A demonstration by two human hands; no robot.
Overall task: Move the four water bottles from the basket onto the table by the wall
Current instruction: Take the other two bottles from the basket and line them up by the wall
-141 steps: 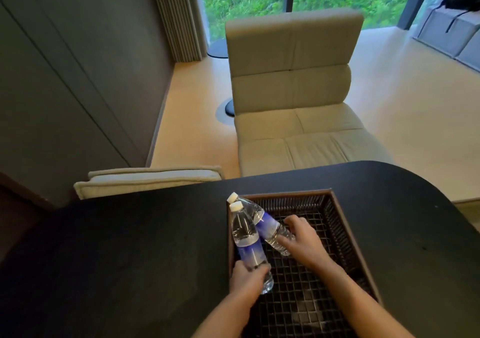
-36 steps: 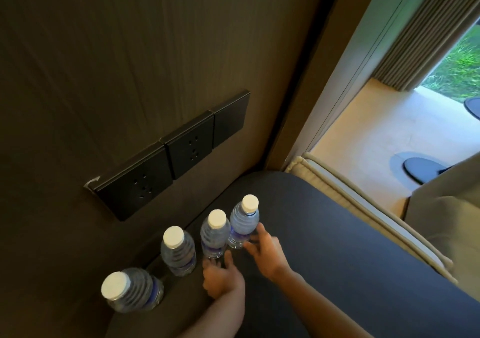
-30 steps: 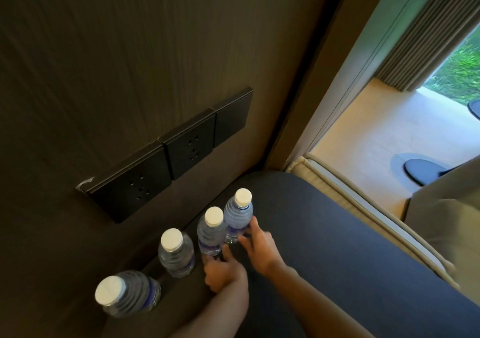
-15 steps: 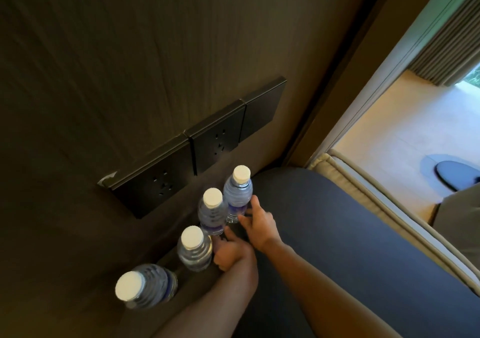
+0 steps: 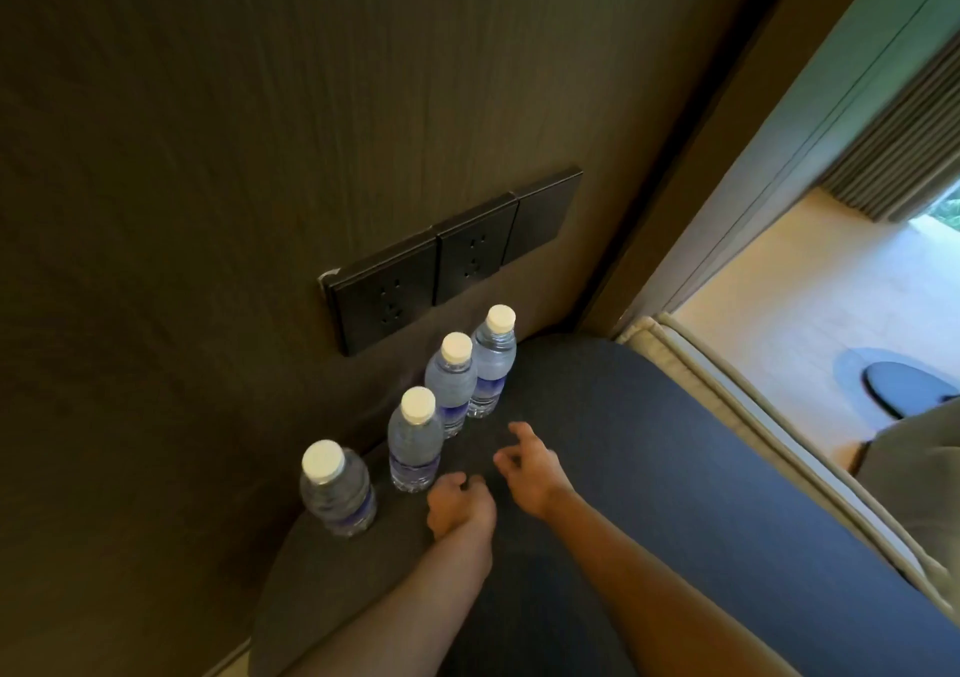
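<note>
four bottles stood upright in a row on the dark table [image 5: 649, 468], tight along the wall [image 5: 234, 130]. nearest bottle [image 5: 337, 489] sat close to the table's rounded near edge, with a gap to the second bottle [image 5: 414, 440]. third bottle [image 5: 451, 382] and far bottle [image 5: 492, 362] were touching or nearly so, can't tell which. all had white caps and blue labels. the far bottle was near the table's far rounded corner. the tabletop right of the row was wide and bare, lots of room there; the strip between row and wall was very narrow.

left hand [image 5: 457, 507] hovered just right of the second bottle, fingers loosely curled, holding nothing, not touching it. right hand [image 5: 530, 468] was beside it, a bit farther in, fingers half spread and bent, also holding nothing, clear of the third bottle. both forearms were bare and came in from the lower edge.

dark outlet plates [image 5: 452, 255] sat on the wall right above the row. a beige cushion [image 5: 727, 395] ran along the table's right edge. past that was light floor [image 5: 831, 291], a dark round base [image 5: 909, 390] and a curtain [image 5: 893, 156].
</note>
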